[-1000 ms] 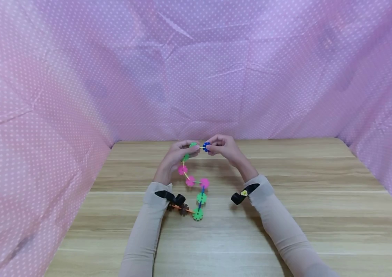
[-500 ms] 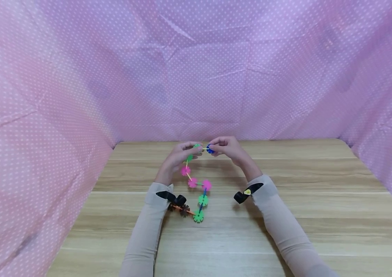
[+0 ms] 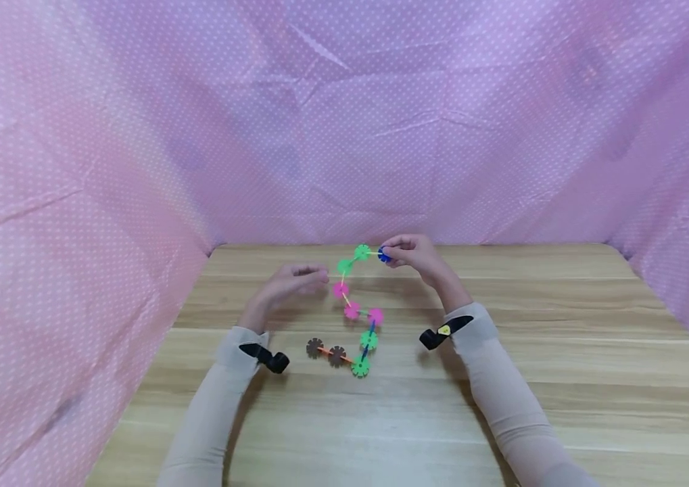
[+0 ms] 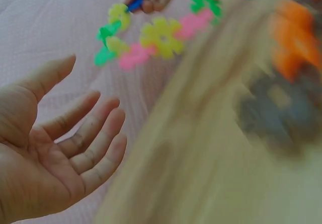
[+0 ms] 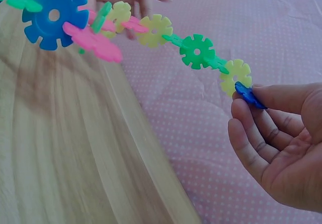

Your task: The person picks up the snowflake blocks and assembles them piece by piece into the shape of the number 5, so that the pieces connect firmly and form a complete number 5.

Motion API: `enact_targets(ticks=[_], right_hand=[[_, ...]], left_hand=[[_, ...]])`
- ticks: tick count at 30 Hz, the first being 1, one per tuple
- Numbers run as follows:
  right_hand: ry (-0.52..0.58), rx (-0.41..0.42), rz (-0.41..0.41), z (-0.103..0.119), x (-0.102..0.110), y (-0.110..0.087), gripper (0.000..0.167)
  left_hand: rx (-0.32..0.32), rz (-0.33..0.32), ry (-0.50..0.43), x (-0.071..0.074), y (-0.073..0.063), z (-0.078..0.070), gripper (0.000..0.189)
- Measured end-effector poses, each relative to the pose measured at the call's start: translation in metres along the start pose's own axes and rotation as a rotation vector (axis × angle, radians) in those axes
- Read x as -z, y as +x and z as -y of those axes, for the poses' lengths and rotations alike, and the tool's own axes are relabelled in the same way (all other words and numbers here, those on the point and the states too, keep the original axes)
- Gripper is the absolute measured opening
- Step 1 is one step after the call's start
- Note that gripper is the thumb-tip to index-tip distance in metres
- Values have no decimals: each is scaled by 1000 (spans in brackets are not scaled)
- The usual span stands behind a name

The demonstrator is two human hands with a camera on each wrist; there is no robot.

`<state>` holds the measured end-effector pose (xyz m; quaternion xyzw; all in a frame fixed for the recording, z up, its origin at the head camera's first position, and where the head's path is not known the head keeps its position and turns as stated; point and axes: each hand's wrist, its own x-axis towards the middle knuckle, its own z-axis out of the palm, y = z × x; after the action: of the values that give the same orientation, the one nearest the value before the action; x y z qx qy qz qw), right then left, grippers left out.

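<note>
A winding chain of notched plastic discs in green, yellow, pink, blue, orange and brown spans the middle of the head view. My right hand (image 3: 415,258) pinches the dark blue disc (image 5: 250,96) at its far end between thumb and fingers. Beside that disc a yellow disc (image 5: 236,75) and a green disc (image 5: 196,52) are slotted on. To the left of the chain my left hand (image 3: 291,283) is apart from it, fingers loosely extended and holding nothing. The brown disc (image 3: 314,348) marks the chain's other end, blurred in the left wrist view.
Beneath everything is a wood-grain table (image 3: 563,352). Pink dotted cloth (image 3: 381,149) hangs behind it and on both sides. A black strap with a camera sits on each sleeved wrist. Whether the near part of the chain touches the table, I cannot tell.
My left hand has let go of the green disc near the far end and moved left and nearer. My right hand, still pinching the blue disc, has shifted slightly right, the chain with it.
</note>
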<state>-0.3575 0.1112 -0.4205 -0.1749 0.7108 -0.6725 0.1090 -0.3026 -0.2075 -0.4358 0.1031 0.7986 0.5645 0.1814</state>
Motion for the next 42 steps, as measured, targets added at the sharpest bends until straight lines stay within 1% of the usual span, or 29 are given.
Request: enact_targets(ticks=[2,5,7,9,15,19,21,25,28,31,33,38,40,42], right_hand=[[-2,-2,-8,0,4,-1,31],[-2,-7,-21,1,9,-3,30],[-5,-11,-31,1,11,-4,29],[-4,-19,-44,1,14,-5,28],[19,-31,-69,1,21,-6,28],[25,-31,-77,1,25,-5,25],[24,-28,-75,2,28,-5,26],[16,-40,-63,4,35,-6,32],[-4,-68,-53,2,41,-9,36],[-38,-100,-34,-2,46,-12,36],[-74,-121,-8,-3,51,-13,36],[-196,-161,98,6,63,-16,33],[-244,-178,142,10,68,-18,32],[-281,-197,174,13,73,-19,31]], left_hand=[[17,57,25,0,-5,5,50],[47,162,67,-3,-14,12,47],[80,225,58,-7,-19,14,45],[103,270,65,-10,-23,14,43],[135,332,105,-13,-31,14,35],[156,360,91,-14,-31,13,30],[158,354,63,-15,-30,13,29],[167,311,8,-17,-28,12,31],[168,278,-7,-18,-27,11,32],[162,247,-18,-19,-26,14,32],[153,221,-37,-19,-25,16,33],[148,137,-107,-17,-23,19,33],[150,110,-119,-16,-22,18,34],[148,97,-114,-14,-21,17,34]])
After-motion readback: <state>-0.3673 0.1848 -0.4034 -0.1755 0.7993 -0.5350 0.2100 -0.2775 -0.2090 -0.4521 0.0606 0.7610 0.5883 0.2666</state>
